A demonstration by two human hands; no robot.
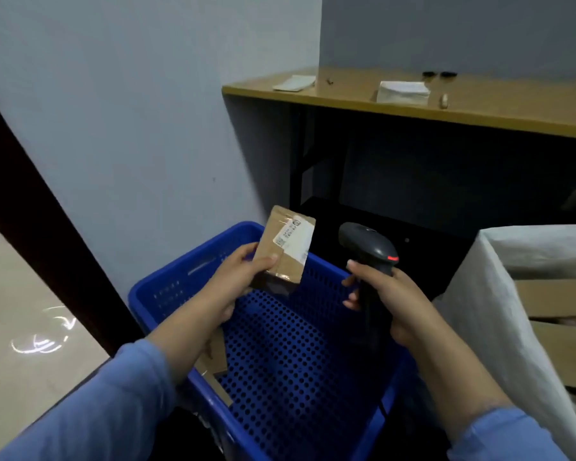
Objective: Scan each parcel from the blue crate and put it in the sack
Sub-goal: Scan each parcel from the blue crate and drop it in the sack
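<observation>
Two hands over the crate (180,272): we hold a parcel (285,251) and a scanner (369,246).
Our left hand (243,282) grips the parcel's lower end, thumb curled across its face, label up, above the crate's far wall. Our right hand (391,302) wraps the scanner's handle above the crate's right side, its red light lit. An open sack (479,287) stands just right of the crate.

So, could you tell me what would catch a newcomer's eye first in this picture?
First, the labelled brown parcel, which the left hand holds up over the blue crate. Just to its right, the right hand grips a black scanner with a red light, and a white sack stands at the far right.
</observation>
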